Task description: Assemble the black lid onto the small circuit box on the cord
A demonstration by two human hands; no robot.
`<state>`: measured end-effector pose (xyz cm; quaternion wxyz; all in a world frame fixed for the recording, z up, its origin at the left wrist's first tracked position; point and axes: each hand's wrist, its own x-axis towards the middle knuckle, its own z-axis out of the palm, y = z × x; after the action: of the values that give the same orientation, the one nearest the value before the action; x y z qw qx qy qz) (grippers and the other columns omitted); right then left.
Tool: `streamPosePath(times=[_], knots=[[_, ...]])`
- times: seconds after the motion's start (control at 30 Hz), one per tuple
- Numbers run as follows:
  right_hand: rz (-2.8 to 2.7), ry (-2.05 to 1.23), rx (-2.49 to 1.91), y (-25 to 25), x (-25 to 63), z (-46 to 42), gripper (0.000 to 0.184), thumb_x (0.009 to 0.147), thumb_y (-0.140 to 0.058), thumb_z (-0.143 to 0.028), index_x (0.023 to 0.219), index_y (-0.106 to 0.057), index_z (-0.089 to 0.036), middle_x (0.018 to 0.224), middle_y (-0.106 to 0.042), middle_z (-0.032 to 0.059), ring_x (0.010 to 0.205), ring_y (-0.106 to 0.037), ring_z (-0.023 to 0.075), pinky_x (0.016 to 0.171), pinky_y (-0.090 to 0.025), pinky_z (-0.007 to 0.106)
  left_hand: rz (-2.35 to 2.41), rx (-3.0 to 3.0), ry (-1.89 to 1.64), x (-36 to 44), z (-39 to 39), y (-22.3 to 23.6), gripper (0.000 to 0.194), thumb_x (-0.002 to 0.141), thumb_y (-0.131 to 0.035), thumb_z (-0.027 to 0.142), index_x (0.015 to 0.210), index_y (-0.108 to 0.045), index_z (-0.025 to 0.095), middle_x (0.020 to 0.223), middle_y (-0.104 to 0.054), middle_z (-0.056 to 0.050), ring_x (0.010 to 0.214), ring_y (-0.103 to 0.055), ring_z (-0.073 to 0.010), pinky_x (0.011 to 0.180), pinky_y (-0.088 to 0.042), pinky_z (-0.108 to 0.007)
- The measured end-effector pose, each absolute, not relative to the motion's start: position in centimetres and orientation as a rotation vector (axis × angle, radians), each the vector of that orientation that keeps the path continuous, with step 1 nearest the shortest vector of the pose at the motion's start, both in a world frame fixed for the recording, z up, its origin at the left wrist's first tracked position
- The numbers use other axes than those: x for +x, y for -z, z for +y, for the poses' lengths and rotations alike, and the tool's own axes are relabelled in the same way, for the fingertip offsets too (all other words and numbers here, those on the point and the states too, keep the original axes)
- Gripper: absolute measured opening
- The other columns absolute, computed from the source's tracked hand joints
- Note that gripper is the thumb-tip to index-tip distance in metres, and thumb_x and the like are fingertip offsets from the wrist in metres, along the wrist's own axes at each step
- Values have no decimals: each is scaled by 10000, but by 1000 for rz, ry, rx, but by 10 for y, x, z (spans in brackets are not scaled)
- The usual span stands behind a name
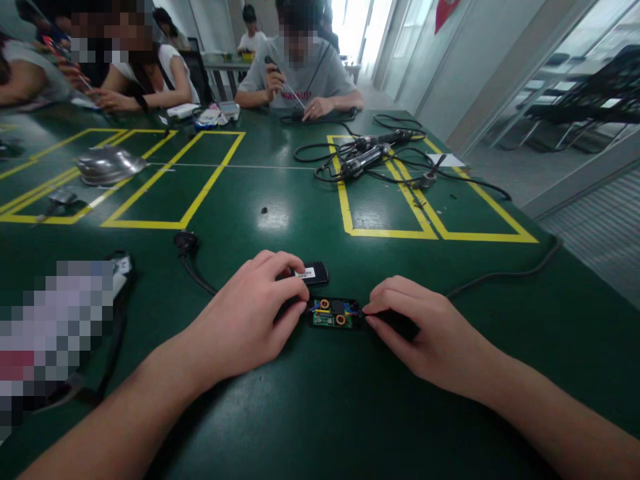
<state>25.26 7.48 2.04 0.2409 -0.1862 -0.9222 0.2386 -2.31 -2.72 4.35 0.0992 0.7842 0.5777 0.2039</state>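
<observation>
An opened black power adapter (334, 313) lies on the green table (320, 413), its circuit board with copper coils showing. My left hand (250, 320) is curled over its left end, fingertips pinching the casing. My right hand (415, 327) grips the right end with bent fingers. Just behind them lies the black cover (313, 273) with a white label. A black cable (195, 267) runs off to the left from under my left hand.
Yellow tape boxes (390, 233) mark the table. Black tools with tangled cords (370, 157) lie at the far right. A silvery bag (107, 164) sits at far left. A person in grey (300, 80) works with a screwdriver across the table; other people sit at the far left.
</observation>
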Motion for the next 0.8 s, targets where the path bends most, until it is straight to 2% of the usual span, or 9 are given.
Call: streamPosePath(times=[0.1,0.17,0.47,0.63,0.8], knots=[[-2546,-690,-510,-18,254,75,134,1049,-572,-131,1028,-646,-241,977,-731,57,874,-690,203,759,-583,325,1826,2266,-688,-24,-24,-35,295,1092,-559,235,1296,-773,238,1442,-708,-123,1328,-650,-328,1116,-564,-579],[-2552,-716,-523,-17,255,74,135,1062,-556,-140,1047,-636,-249,977,-726,48,866,-680,202,756,-574,328,1872,2224,-697,-24,-21,-32,340,1099,-569,253,1384,-753,245,1475,-708,-122,1360,-650,-332,1147,-561,-595],[-2586,-721,-566,-12,259,75,138,1091,-520,-180,1093,-626,-269,981,-709,34,854,-656,206,743,-539,343,1904,2154,-575,-28,-14,-25,329,1076,-656,209,1376,-780,258,1380,-794,-78,1259,-719,-300,1113,-598,-539],[-2579,-707,-605,-10,260,75,154,1071,-541,-187,1160,-624,-282,991,-704,31,836,-657,205,728,-543,344,1775,2277,-714,-26,-18,-30,337,1102,-602,189,1403,-752,200,1356,-787,-110,1213,-714,-276,1089,-604,-470],[-2543,-712,-629,-8,264,71,559,984,-629,-216,1520,-482,-277,1074,-704,48,857,-674,220,768,-578,377,1480,2393,-732,-15,-27,-42,342,1125,-575,217,1433,-720,189,1356,-779,-111,1204,-710,-252,1068,-600,-421]])
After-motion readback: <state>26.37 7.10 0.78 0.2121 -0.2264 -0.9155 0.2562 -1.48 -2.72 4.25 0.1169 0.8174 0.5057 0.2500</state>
